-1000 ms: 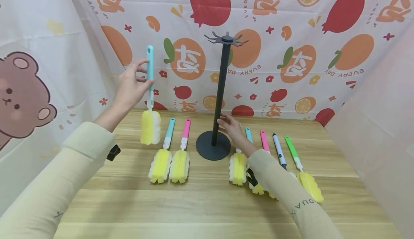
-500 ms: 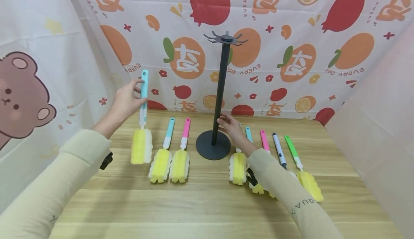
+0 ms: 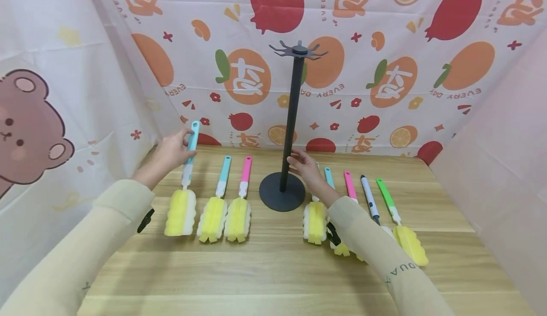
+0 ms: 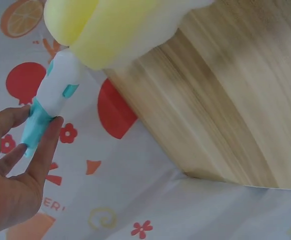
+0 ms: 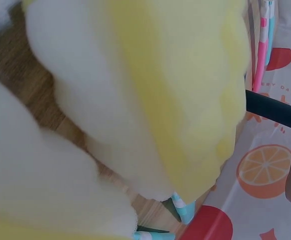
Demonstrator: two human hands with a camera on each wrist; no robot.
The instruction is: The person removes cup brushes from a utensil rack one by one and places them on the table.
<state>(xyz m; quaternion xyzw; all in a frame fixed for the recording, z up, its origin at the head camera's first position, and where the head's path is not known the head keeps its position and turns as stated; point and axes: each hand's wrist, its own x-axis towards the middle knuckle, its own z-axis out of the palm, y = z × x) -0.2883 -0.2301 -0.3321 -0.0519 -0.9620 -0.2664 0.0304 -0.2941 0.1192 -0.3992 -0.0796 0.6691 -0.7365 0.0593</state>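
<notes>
My left hand pinches the turquoise handle of a sponge bottle brush between thumb and fingers. Its yellow-and-white sponge end hangs low over the table's left side; whether it touches the wood I cannot tell. In the left wrist view, the fingertips hold the handle below its white collar. My right hand grips the black stand low on its pole, just above the round base. Hooks fan out from the stand's top and carry nothing. Sponge heads fill much of the right wrist view.
Two brushes, one turquoise and one pink, lie left of the stand. Several more lie to its right, including a green-handled one, partly hidden by my right sleeve. A fruit-print curtain hangs behind the table.
My left hand has lowered the turquoise brush from beside the stand's upper half to near the table, drifting slightly left. The right hand stays on the pole.
</notes>
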